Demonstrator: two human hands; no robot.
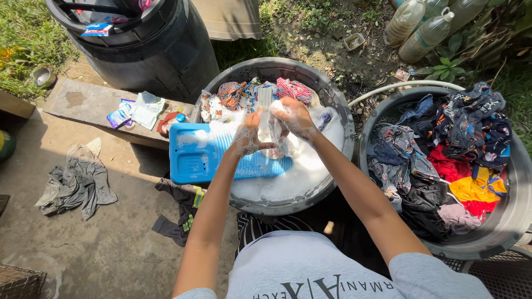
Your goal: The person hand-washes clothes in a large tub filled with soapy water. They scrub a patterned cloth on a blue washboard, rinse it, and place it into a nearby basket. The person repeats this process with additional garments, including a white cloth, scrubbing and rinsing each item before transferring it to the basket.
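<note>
far left, a grey garment [75, 180] lies crumpled on the concrete floor [111, 249], in full sun, and up by the grass a small metal bowl [41, 76] sits alone. moving in, a big black barrel [160, 52] stands behind a low concrete slab [83, 102], and on that slab we have a few soap sachets [136, 111] and a red scrap beside them. below the slab, a dark piece of clothing with yellow stripes [180, 213] sprawls on the floor. now the action: a blue washboard [199, 155] leans over the rim of the grey soapy basin [338, 111], its ribbed end down in the foam. the left hand [247, 138], coated in suds, is closed around the lower part of a pale wet cloth [267, 124]; the right hand [296, 117] grips the same cloth higher up, both fists clamped and close together, right over the washboard and the white lather. patterned clothes [255, 94] are bunched at the far edge of that basin. a white hose [404, 86] curves behind it. on to the right, a second grey basin [510, 216] is heaped with coloured laundry [443, 155], dark prints, red, yellow, no foam showing. top right, plastic bottles [424, 25] lie among the weeds.
</note>
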